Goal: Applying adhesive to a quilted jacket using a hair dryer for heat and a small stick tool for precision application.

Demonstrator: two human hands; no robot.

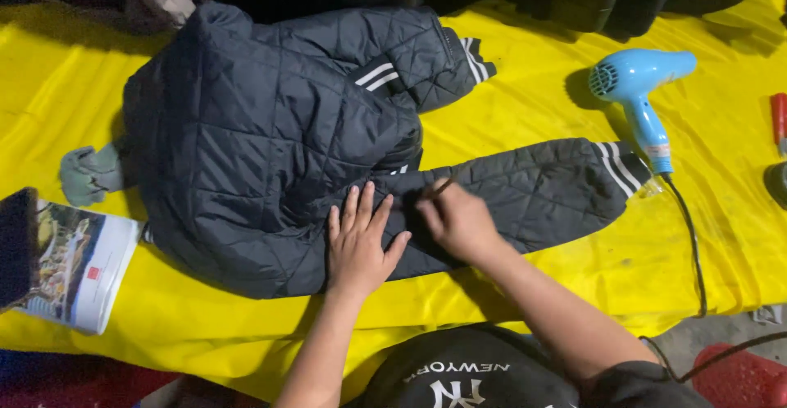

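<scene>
Jacket (270, 145), dark and quilted, lies spread across the middle of the frame on a worktop (525, 104) covered in yellow sheeting; one sleeve (525, 191) runs out toward the right, ending in a cuff with white stripes, and a second striped cuff is folded over near the upper centre; the left hand (358, 244) lies flat on the jacket at lower centre, fingers spread, its grip open and holding nothing; the right hand (459, 221) sits just beside it on the sleeve, its grip closed in a pinch on a thin dark stick-like tool (443, 186), whose tip points up and right over the fabric; what kind of tool it is cannot be told; a blue hair dryer (639, 96) rests at the upper right of the frame, touching the yellow sheet near the sleeve cuff, its black cord (695, 244) trailing down the right side and off the worktop edge; a grey-green cloth (88, 174) pokes out at the left edge of the jacket; a booklet (78, 273) with a picture on its cover lies at the lower left; dark clothing is piled along the top of the frame.
</scene>
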